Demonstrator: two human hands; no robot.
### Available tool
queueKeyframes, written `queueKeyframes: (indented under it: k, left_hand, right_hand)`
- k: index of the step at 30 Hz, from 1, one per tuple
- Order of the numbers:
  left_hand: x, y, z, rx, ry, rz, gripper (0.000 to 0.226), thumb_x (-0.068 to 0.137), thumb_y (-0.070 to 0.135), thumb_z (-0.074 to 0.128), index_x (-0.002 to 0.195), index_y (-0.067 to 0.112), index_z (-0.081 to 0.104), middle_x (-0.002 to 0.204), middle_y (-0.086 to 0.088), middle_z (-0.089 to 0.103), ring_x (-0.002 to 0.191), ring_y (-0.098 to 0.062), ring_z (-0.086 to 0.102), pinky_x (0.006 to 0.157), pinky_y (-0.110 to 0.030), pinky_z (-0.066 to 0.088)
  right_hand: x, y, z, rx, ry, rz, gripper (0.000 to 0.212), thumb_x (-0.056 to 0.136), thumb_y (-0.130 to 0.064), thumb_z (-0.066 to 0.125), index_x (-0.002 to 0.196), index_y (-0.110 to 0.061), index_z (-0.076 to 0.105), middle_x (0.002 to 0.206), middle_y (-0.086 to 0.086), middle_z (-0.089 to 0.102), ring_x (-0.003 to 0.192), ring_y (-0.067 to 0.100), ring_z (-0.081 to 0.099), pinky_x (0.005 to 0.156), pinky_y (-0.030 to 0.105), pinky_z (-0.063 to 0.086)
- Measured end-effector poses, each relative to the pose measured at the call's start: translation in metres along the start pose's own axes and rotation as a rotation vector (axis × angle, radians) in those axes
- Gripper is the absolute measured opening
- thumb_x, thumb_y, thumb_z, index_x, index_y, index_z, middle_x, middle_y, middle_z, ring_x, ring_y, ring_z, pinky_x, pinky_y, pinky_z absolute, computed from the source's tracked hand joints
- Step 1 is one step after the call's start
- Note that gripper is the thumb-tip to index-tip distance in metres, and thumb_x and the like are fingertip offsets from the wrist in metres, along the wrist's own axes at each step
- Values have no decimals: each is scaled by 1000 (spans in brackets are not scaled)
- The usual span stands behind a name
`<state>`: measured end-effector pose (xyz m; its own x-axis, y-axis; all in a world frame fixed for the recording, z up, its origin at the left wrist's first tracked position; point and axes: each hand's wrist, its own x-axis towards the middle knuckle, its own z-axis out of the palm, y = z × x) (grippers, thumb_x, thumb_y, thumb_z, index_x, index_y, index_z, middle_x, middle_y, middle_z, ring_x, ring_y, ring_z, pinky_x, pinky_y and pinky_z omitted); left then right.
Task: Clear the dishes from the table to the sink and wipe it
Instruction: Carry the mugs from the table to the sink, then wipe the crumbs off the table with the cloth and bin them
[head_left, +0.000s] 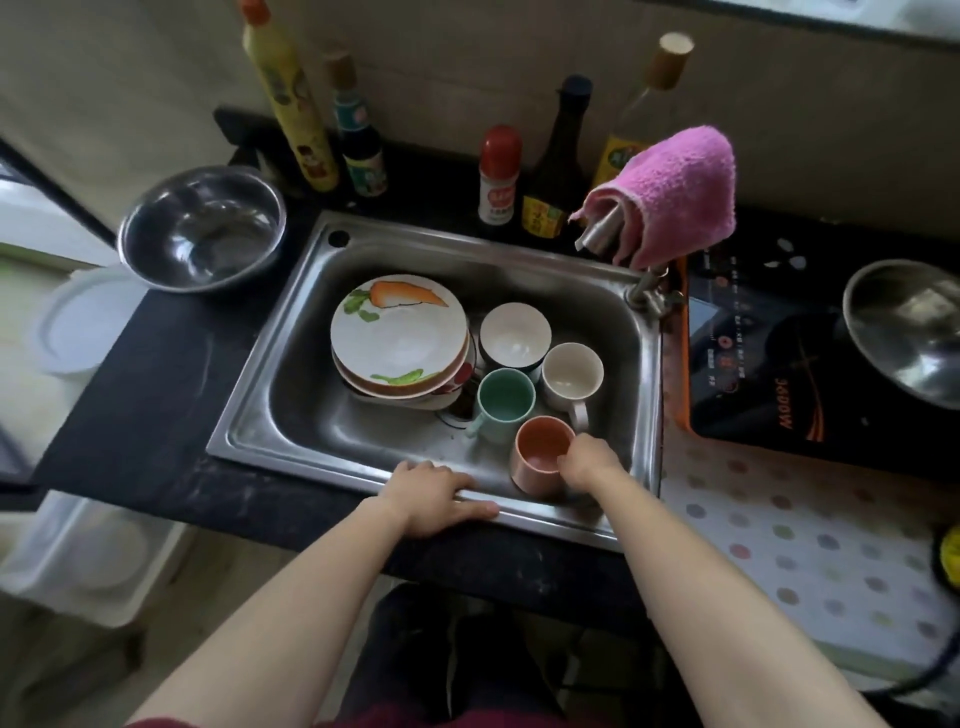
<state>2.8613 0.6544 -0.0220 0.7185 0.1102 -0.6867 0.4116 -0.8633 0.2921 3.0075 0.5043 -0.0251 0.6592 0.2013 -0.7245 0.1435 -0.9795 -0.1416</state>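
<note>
A steel sink (291, 364) holds a stack of plates (400, 338) painted with a carrot, a white bowl (514, 330), a cream mug (570, 374) and a green mug (505, 399). An orange mug (537, 457) stands upright at the sink's front right. My right hand (589, 460) grips the orange mug at its right rim. My left hand (441, 493) rests flat on the sink's front edge, fingers spread, holding nothing. A pink cloth (680, 192) hangs over the tap (602, 234) at the sink's back right.
A steel bowl (202, 228) sits on the black counter (130, 395) to the left. Several sauce bottles (550, 166) line the back wall. An induction hob (769, 364) with a steel bowl (914, 332) is on the right, with a dotted mat (810, 540) in front.
</note>
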Motion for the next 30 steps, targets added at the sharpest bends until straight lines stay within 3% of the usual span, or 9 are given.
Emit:
queueKeyframes:
  k: [5, 8, 11, 15, 19, 21, 25, 27, 30]
  left_hand:
    - [-7, 7, -3, -29, -48, -79, 66, 81, 76, 36, 131, 35, 51, 139, -3, 50, 131, -23, 40, 105, -41, 24]
    - [-13, 13, -1, -37, -42, -104, 68, 83, 75, 36, 135, 33, 48, 142, -4, 47, 133, -24, 37, 107, -41, 23]
    - [-20, 17, 0, -81, -28, -125, 67, 84, 71, 38, 137, 31, 46, 145, -4, 44, 136, -26, 34, 111, -39, 22]
    - [-30, 19, -3, -146, 2, -127, 62, 86, 65, 45, 138, 31, 44, 146, -5, 42, 137, -27, 32, 113, -36, 22]
    - [-32, 18, 3, -149, 49, -139, 60, 86, 62, 48, 138, 31, 44, 145, -5, 44, 136, -26, 34, 112, -37, 24]
    - [-34, 18, 6, -151, 70, -146, 60, 86, 59, 50, 138, 30, 44, 145, -5, 43, 136, -26, 35, 113, -35, 25]
    - [-34, 17, 7, -169, 74, -152, 60, 86, 54, 52, 140, 29, 43, 145, -5, 44, 136, -26, 36, 114, -34, 26]
    - [-35, 17, 8, -180, 87, -152, 59, 87, 51, 53, 141, 27, 42, 145, -6, 44, 136, -26, 36, 113, -33, 26]
    - [-36, 17, 9, -211, 106, -150, 58, 88, 46, 53, 141, 25, 42, 146, -6, 43, 137, -26, 34, 113, -32, 25]
  right_hand:
    - [-19, 7, -8, 1, 57, -94, 35, 93, -29, 53, 115, -3, 59, 116, 14, 63, 105, 31, 60, 80, 32, 45]
    - [-36, 9, -26, 137, 95, -196, 24, 90, -28, 57, 90, -6, 64, 90, 11, 65, 85, 27, 61, 66, 28, 41]
    - [-58, 6, -55, 240, 197, -329, 28, 89, -27, 59, 65, -12, 63, 66, 2, 60, 67, 18, 56, 60, 27, 41]
    - [-94, -7, -109, 355, 507, -507, 21, 88, -22, 59, 89, -7, 73, 86, 8, 70, 82, 20, 62, 77, 34, 50]
    - [-115, -20, -149, 371, 871, -608, 18, 85, -22, 63, 88, -5, 68, 88, 11, 69, 82, 27, 62, 73, 35, 47]
    - [-119, -27, -162, 287, 975, -633, 23, 84, -21, 63, 98, -4, 60, 101, 11, 61, 90, 28, 59, 73, 36, 47]
    - [-111, -41, -181, 22, 910, -552, 57, 85, -28, 59, 138, -20, 42, 140, 13, 32, 127, 31, 36, 100, 46, 42]
    - [-107, -46, -183, -49, 858, -506, 54, 85, -29, 56, 137, -24, 42, 144, 14, 27, 129, 34, 31, 104, 46, 37]
    - [-105, -51, -179, -47, 857, -491, 42, 88, -21, 52, 130, -20, 48, 143, 17, 26, 123, 35, 36, 98, 43, 39]
